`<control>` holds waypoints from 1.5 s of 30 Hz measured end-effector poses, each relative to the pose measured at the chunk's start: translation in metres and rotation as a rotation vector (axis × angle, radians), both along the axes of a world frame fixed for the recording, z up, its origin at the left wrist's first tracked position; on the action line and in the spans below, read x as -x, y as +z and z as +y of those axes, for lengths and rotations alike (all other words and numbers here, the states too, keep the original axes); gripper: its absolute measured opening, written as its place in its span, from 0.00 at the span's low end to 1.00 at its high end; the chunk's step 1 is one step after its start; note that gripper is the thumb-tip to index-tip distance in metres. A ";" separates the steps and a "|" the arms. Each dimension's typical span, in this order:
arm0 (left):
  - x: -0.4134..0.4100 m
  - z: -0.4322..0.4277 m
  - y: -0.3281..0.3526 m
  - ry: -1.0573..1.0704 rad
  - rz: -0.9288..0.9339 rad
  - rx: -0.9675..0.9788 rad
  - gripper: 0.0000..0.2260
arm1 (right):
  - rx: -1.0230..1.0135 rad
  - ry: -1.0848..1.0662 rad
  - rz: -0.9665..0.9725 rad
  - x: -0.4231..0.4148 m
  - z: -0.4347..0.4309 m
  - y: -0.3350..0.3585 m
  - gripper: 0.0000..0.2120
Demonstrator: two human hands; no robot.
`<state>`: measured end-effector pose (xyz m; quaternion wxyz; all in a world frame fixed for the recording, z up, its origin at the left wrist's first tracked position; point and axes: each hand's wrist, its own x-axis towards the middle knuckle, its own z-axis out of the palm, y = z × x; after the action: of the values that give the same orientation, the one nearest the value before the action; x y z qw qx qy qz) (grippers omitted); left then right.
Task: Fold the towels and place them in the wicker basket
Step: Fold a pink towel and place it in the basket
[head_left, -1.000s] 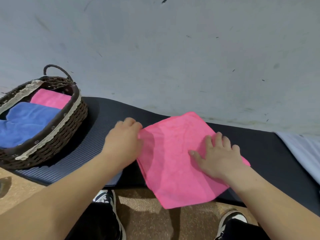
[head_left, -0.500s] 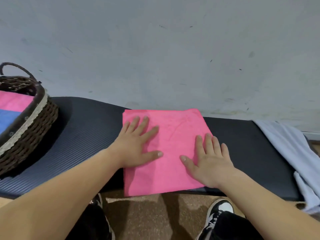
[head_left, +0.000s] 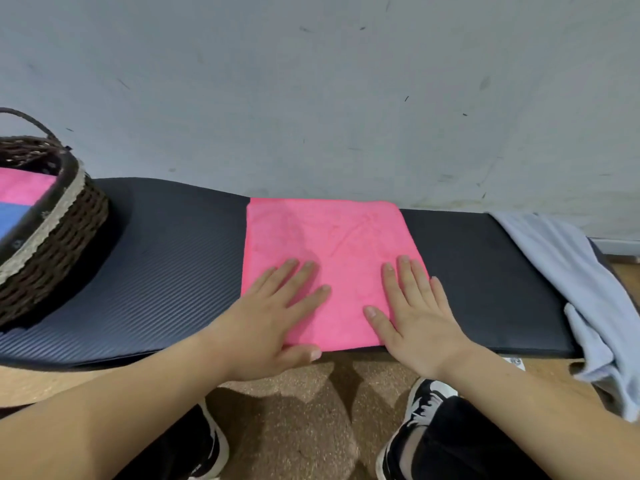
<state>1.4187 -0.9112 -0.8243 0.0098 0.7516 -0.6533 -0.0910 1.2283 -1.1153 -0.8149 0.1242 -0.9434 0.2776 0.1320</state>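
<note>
A pink towel (head_left: 329, 244) lies flat and squared on the dark mat (head_left: 173, 265), its far edge near the wall. My left hand (head_left: 273, 317) presses flat on the towel's near left part, fingers spread, thumb at the near edge. My right hand (head_left: 419, 317) lies flat on the near right part, fingers straight. The wicker basket (head_left: 59, 230) stands at the far left of the mat, partly cut off by the frame, with a folded pink towel (head_left: 24, 185) and a blue towel (head_left: 10, 220) inside.
A pale blue-grey cloth (head_left: 581, 282) drapes over the mat's right end and hangs toward the floor. A grey wall (head_left: 311, 98) rises right behind the mat. My shoes (head_left: 422, 407) stand on the brown floor below the mat's front edge.
The towel went from skewed to square on the mat. Both hands slid back toward its near edge. The view shifted right, pushing the basket toward the left border.
</note>
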 end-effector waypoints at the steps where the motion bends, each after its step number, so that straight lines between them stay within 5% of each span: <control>1: -0.002 0.005 0.000 -0.010 -0.024 0.016 0.42 | 0.003 0.002 -0.013 0.003 0.004 0.001 0.39; 5: -0.003 0.019 0.007 -0.073 -0.092 0.036 0.38 | -0.041 0.234 -0.133 0.016 0.021 0.011 0.37; 10: -0.007 0.032 0.022 0.026 0.200 0.278 0.17 | -0.043 0.434 -0.196 0.020 0.021 0.007 0.37; 16: -0.013 0.040 0.047 0.248 0.273 0.286 0.12 | -0.007 0.259 -0.477 0.021 -0.006 0.021 0.17; 22: -0.029 0.047 0.060 0.321 0.340 0.209 0.10 | -0.239 0.095 -0.380 0.036 -0.029 0.053 0.14; 27: -0.037 0.047 0.080 0.421 0.642 0.048 0.04 | -0.502 0.040 -0.251 0.045 -0.048 0.071 0.10; 31: -0.039 0.046 0.093 0.475 0.951 -0.029 0.05 | -0.686 -0.094 -0.385 0.040 -0.056 0.074 0.02; 37: -0.057 0.030 0.090 0.555 0.773 0.075 0.05 | -0.810 -0.349 -0.568 0.009 -0.070 0.060 0.04; 45: -0.087 -0.017 0.055 0.705 0.481 0.281 0.04 | -0.525 -0.475 -0.709 -0.060 -0.082 0.039 0.04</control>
<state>1.5057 -0.9281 -0.7695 0.2940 0.8770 -0.3425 -0.1648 1.2881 -1.1970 -0.7763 0.4707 -0.7780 0.3827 -0.1635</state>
